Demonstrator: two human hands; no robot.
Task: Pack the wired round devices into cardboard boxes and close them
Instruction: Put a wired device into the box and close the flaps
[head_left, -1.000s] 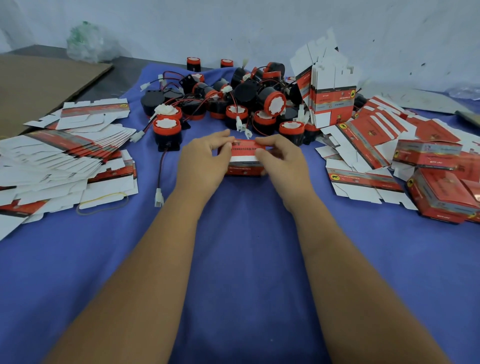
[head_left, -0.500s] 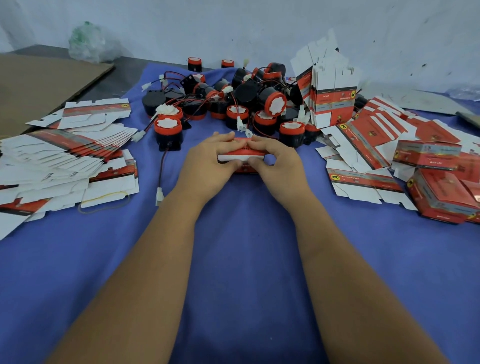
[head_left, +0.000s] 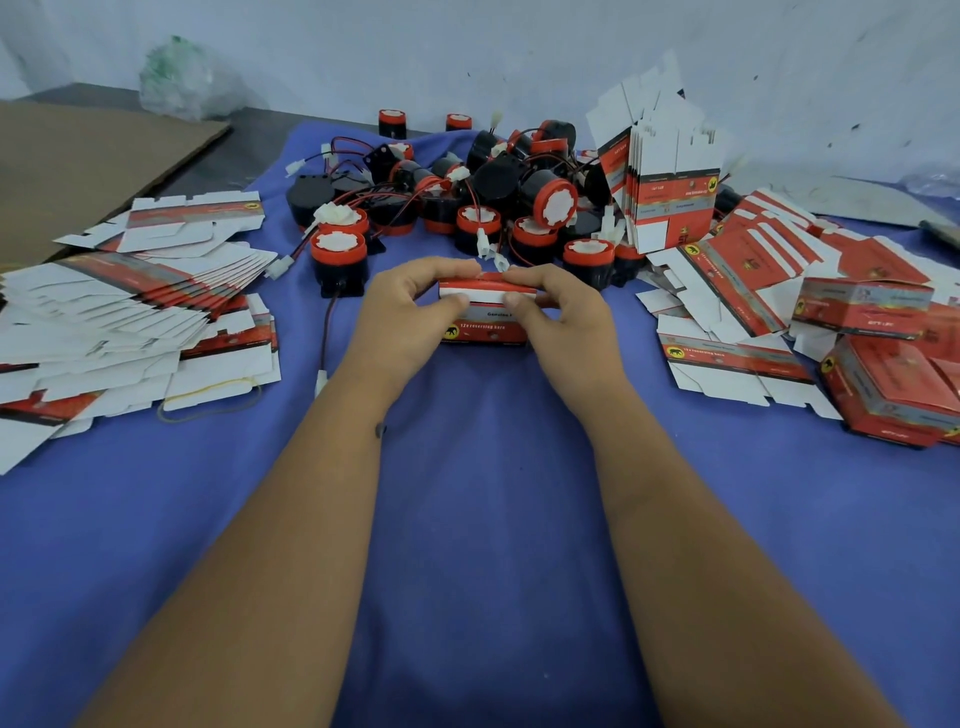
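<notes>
Because its white flap needs tucking, both the left hand (head_left: 410, 312) and right hand (head_left: 558, 317) pinch the cardboard box (head_left: 483, 319), steadying it on the counter (head_left: 483, 493).

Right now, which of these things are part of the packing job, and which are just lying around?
Part of the job:
- box, held by left hand and right hand
- round devices
- flat cartons
- closed boxes

Lying about:
- rubber band
- plastic bag
- cardboard sheet
</notes>
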